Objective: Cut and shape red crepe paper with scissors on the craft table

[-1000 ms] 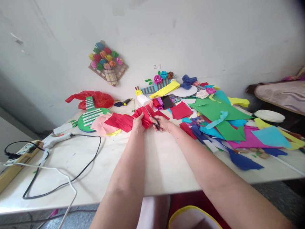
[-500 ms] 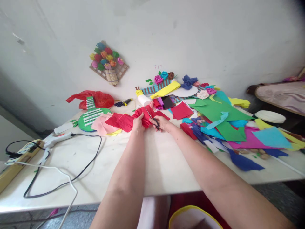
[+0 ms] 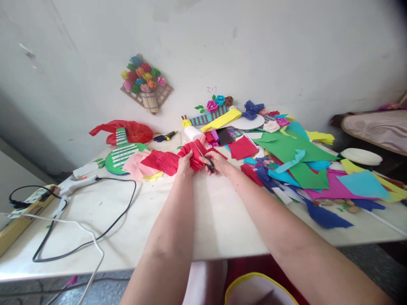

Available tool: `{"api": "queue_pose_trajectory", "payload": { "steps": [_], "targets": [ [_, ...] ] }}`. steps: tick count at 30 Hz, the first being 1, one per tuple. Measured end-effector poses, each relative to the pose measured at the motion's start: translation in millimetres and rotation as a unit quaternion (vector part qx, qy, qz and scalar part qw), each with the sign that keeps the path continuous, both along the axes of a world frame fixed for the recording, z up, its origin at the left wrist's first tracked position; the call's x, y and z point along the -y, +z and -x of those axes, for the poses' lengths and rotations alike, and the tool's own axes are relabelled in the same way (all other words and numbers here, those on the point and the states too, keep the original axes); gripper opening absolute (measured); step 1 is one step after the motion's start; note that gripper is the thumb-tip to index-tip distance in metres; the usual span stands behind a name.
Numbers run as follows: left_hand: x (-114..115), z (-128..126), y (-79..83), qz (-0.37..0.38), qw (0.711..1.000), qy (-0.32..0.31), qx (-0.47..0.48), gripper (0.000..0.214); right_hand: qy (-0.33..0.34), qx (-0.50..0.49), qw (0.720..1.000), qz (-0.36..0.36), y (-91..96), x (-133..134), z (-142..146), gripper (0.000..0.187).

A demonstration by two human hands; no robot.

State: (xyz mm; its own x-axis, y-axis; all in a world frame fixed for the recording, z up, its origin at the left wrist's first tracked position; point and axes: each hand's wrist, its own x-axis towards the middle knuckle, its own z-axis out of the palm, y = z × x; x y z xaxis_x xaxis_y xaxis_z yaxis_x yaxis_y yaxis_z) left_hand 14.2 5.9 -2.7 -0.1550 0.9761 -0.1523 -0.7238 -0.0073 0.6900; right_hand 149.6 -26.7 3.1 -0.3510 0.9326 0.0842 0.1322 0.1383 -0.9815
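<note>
My left hand [image 3: 184,164] is closed on a folded wad of red crepe paper [image 3: 193,154] held just above the white table [image 3: 210,216]. My right hand [image 3: 218,163] grips black-handled scissors [image 3: 207,161], whose blades reach into the red paper from the right. More red crepe sheets [image 3: 160,162] and a pink sheet [image 3: 135,164] lie flat just left of my left hand. Both forearms stretch from the near edge to the middle of the table.
A heap of coloured paper sheets [image 3: 302,165] covers the right half. A glue gun [image 3: 78,183] with a black cable [image 3: 117,216] and a white cord lies left. A green paper guitar [image 3: 122,153], a red plastic bag [image 3: 127,130], paper plates [image 3: 365,155] and a wall flower craft [image 3: 145,82] are around.
Almost nothing differs; my hands stay on the red paper and scissors, and the view has shifted very slightly.
</note>
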Motion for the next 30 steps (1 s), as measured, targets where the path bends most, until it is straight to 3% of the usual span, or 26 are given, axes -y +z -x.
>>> {"api": "queue_pose_trajectory", "payload": {
  "steps": [15,30],
  "targets": [
    [-3.1,1.1,-2.4,-0.012,1.0,-0.017,0.002,0.01,-0.002,-0.009,1.0,-0.017,7.2,3.8,1.6,0.05],
    [-4.3,0.7,-5.2,-0.026,0.999,-0.025,-0.011,0.012,0.01,-0.021,1.0,-0.008,-0.5,-4.0,-0.6,0.031]
  ]
}}
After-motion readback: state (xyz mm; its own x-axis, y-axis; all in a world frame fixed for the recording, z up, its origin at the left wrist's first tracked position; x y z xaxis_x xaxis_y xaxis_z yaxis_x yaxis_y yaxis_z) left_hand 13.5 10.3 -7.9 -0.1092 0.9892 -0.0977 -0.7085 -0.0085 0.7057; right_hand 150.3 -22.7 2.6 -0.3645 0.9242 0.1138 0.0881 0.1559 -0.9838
